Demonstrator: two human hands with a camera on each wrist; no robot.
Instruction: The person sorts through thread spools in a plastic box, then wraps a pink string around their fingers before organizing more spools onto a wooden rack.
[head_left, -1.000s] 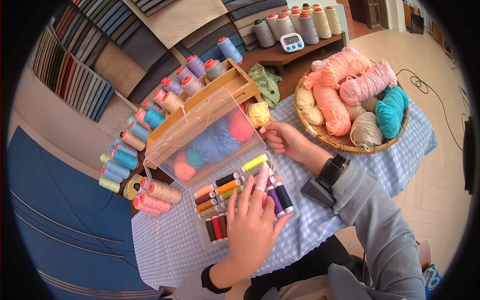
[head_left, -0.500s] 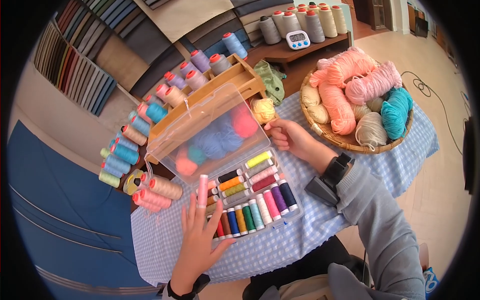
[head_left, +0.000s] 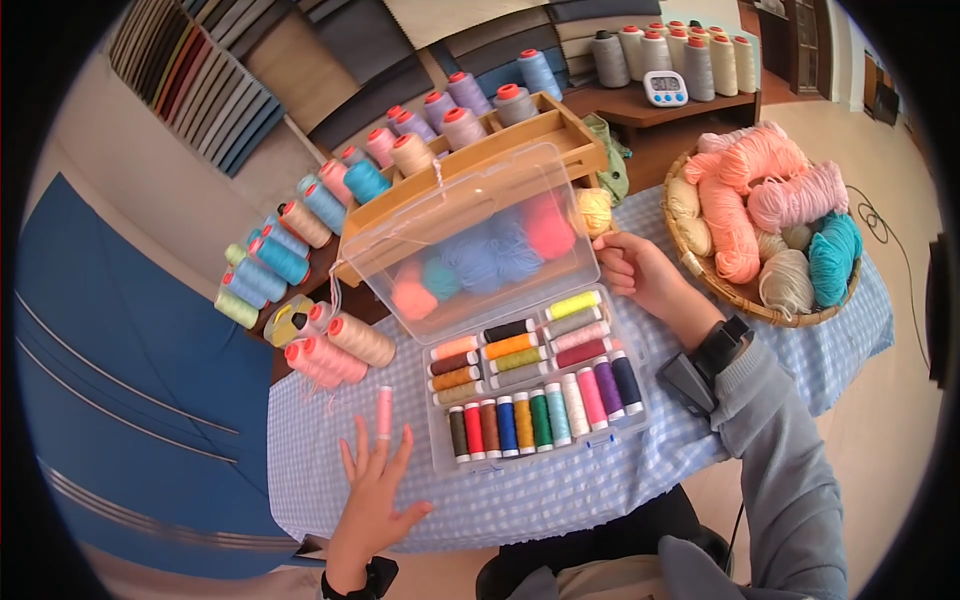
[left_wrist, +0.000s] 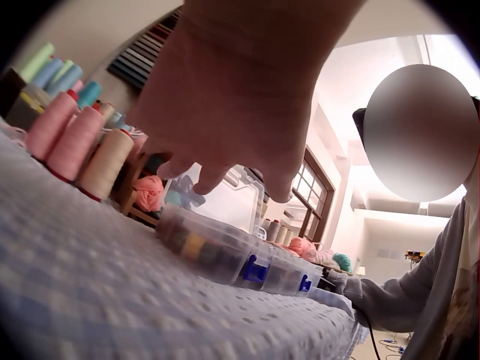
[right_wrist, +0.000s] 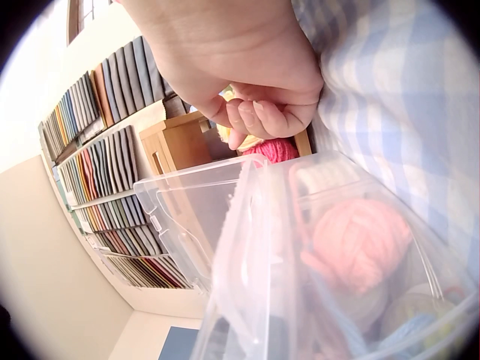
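My left hand [head_left: 375, 500] reaches over the cloth left of the clear case, fingers spread. A pale pink thread spool [head_left: 384, 410] stands out past the fingertips, its lower end overlapping the middle finger. In the left wrist view the back of the hand hides that spool. Several coloured thread spools [head_left: 541, 418] lie in rows inside the clear plastic case [head_left: 455, 462], whose lid [head_left: 480, 320] stands raised. Loosely curled, my right hand [head_left: 645, 280] rests beside the lid's right edge. In the right wrist view its bent fingers [right_wrist: 259, 120] hold nothing visible, close over the lid's corner.
Behind the raised lid are balls of yarn [head_left: 490, 260] and a wooden rack [head_left: 575, 140] with cones. Pink and beige thread cones [head_left: 360, 340] stand at the left. A wicker basket [head_left: 745, 297] of yarn sits at right, on checked cloth [head_left: 330, 450].
My left hand has moved left from over the case, bringing the pink spool out past its left side. The head view has shifted; my right hand stays beside the lid.
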